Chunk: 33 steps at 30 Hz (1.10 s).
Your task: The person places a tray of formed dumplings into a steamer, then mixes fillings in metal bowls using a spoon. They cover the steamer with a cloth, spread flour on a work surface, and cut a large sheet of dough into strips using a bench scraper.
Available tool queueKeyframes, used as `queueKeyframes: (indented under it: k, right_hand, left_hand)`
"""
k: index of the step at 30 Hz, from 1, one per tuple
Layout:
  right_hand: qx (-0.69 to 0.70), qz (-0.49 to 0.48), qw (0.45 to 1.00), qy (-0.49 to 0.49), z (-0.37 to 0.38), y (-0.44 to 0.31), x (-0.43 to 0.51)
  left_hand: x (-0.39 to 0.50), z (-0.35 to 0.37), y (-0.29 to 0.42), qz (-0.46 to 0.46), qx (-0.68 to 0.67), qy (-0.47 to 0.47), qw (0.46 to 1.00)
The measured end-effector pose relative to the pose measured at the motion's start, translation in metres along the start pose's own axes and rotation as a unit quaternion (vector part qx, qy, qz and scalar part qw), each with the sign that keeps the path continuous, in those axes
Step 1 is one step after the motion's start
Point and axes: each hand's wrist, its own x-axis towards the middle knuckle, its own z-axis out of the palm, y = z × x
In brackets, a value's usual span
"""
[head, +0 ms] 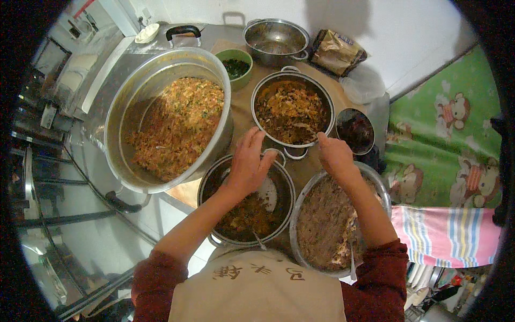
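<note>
My right hand (338,155) grips the handle of a spoon (306,127), whose bowl rests in chopped, reddish-brown food in a two-handled metal pot (330,86). My left hand (250,163) hovers with fingers extended over a nearer metal pot (293,201). Its fingertips are at the near left rim of the farther pot; whether they touch is unclear. The nearer pot holds a lower layer of similar food and a spoon (259,240). Beneath my right forearm sits a wide metal basin (295,241) of brown mince, with another spoon (353,261) at its near edge.
A large tilted aluminium pot (114,161) of chopped filling stands left. Behind are a green bowl (245,80) of greens, a metal pot (277,40), and a gold bag (338,52). A bowl of dark food (355,131) and green patterned cloth (422,141) lie right.
</note>
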Motion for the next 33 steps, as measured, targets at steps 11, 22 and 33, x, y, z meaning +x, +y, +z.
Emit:
queueKeyframes:
  k: [11, 22, 33]
  right_hand:
    - [-0.005, -0.066, 0.996, 0.065, -0.003, 0.014, 0.062]
    - [0.021, -0.181, 0.983, 0.001, -0.011, 0.008, 0.042]
    - [-0.005, -0.057, 0.998, -0.023, -0.053, 0.020, 0.077]
  left_hand:
    - [0.059, 0.047, -0.026, -0.157, 0.092, -0.007, 0.983]
    - [0.059, 0.039, -0.020, -0.197, 0.075, -0.056, 0.976]
    - [0.054, 0.046, -0.026, -0.185, 0.101, -0.028, 0.977]
